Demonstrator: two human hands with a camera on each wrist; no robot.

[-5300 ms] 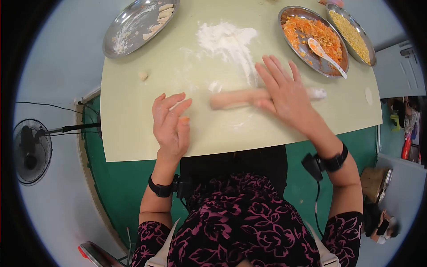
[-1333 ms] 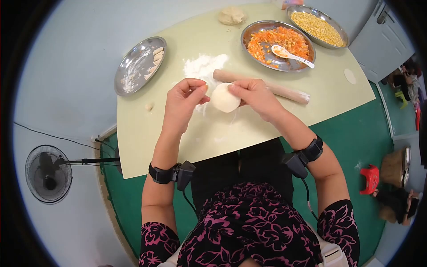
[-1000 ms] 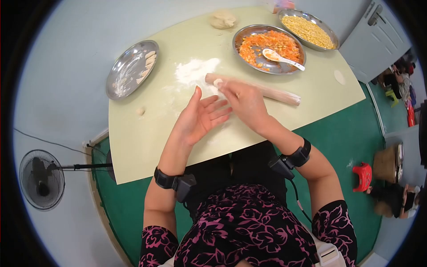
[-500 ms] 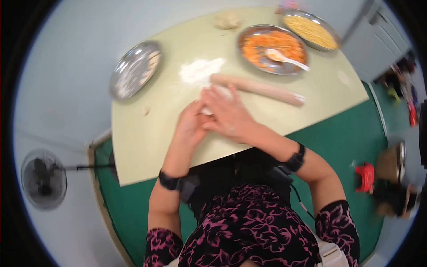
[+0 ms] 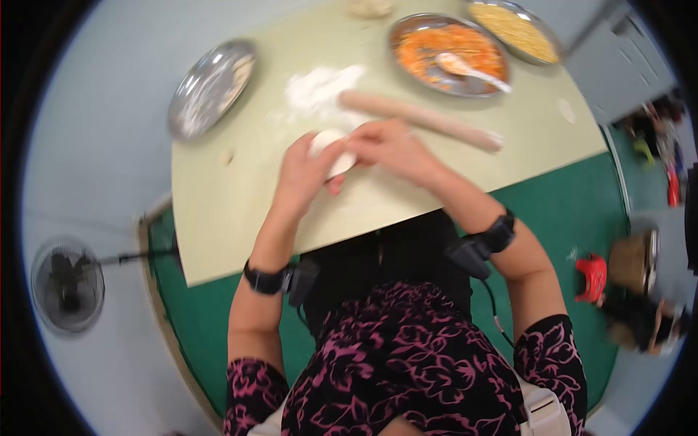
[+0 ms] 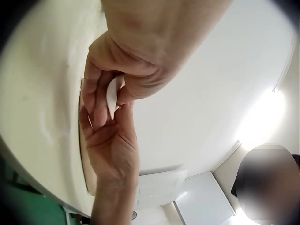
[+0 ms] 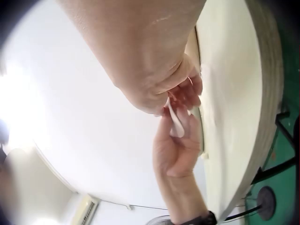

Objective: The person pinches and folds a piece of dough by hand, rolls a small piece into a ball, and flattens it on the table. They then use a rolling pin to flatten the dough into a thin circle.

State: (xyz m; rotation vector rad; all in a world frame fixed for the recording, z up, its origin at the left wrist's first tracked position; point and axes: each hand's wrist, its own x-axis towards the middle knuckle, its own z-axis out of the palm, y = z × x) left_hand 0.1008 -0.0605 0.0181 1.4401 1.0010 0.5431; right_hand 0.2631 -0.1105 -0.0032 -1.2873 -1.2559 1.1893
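Observation:
A thin round white dough wrapper (image 5: 343, 166) is held up over the table between both hands. My left hand (image 5: 303, 174) grips it with the thumb across its face and the fingers behind. At its right edge my right hand (image 5: 396, 150) pinches it between thumb and fingertips. Seen edge-on in the left wrist view, the wrapper (image 6: 111, 96) is slightly curved; in the right wrist view the wrapper (image 7: 175, 124) hangs between the two hands. Beyond the hands, a wooden rolling pin (image 5: 422, 118) lies slantwise on the table, untouched, beside a patch of white flour (image 5: 316, 86).
A steel plate (image 5: 190, 87) with several dough pieces stands at left, a small dough ball (image 5: 228, 157) nearer. Orange chopped filling (image 5: 454, 43) with a white spoon (image 5: 472, 71) fills a tray at back right; yellow bits (image 5: 512, 30) lie beyond. A dough lump (image 5: 371, 7) sits at the back.
The right hand earlier pressed on the rolling pin, then lifted the wrapper. Both hands came together, and the left hand now grips the wrapper too. The rolling pin lies farther back.

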